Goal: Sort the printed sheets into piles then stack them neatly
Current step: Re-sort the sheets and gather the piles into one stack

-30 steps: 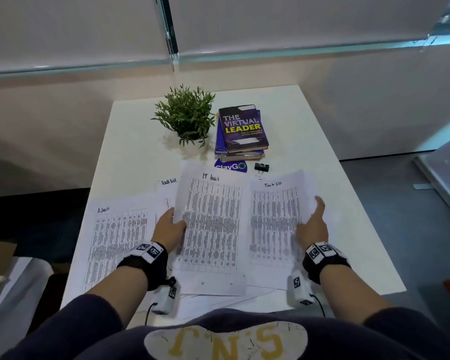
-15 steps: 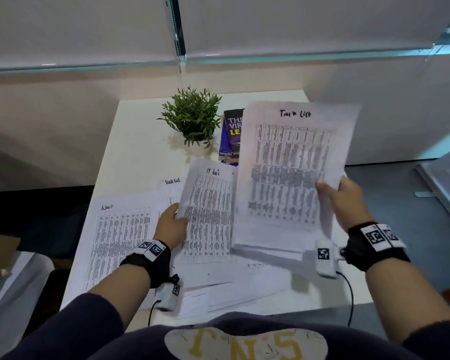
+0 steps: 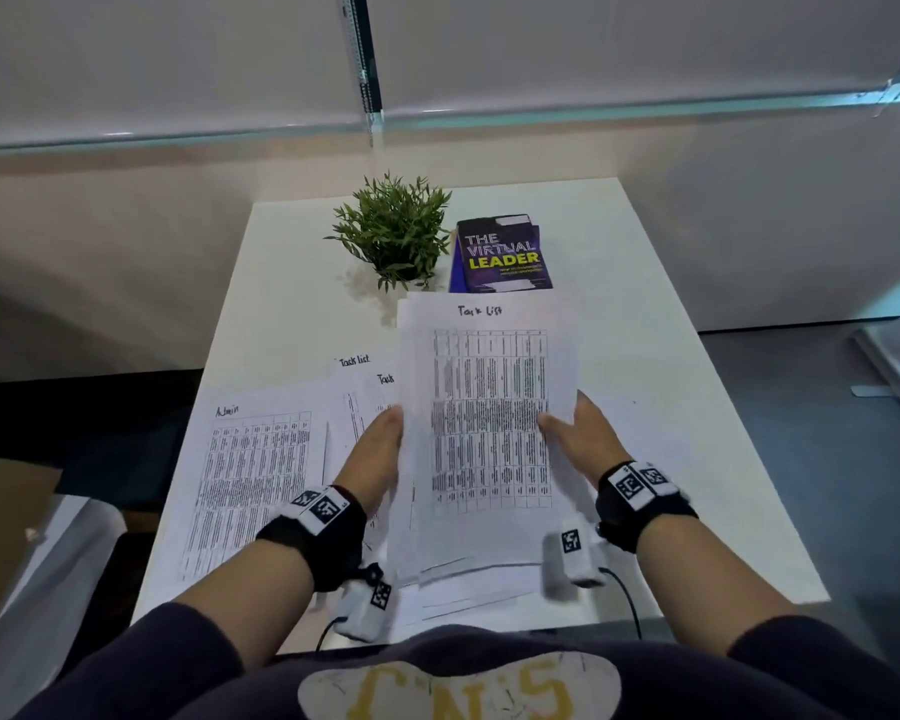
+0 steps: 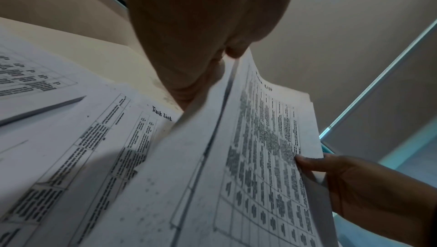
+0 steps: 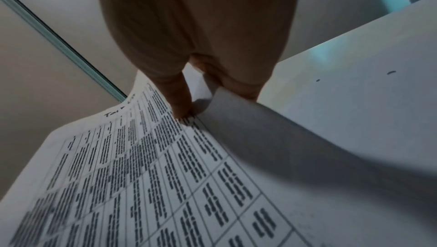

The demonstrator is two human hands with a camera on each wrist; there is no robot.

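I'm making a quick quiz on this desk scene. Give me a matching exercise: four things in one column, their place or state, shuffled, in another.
Things:
1. Task List sheets
2. Admin sheet
3. plant
4. book

States:
a. lies flat on the table's left side
b. held off the table by left hand and right hand
c. dark cover, right of the green leaves
d. stands at the table's far end, left of the dark cover

Pairs: 1-b, 2-a, 3-d, 4-c

Raised Task List bundle point(image 3: 489, 418) covers the sheets beneath and the books' point(image 3: 505, 252) near edge; table print too blurred to read.
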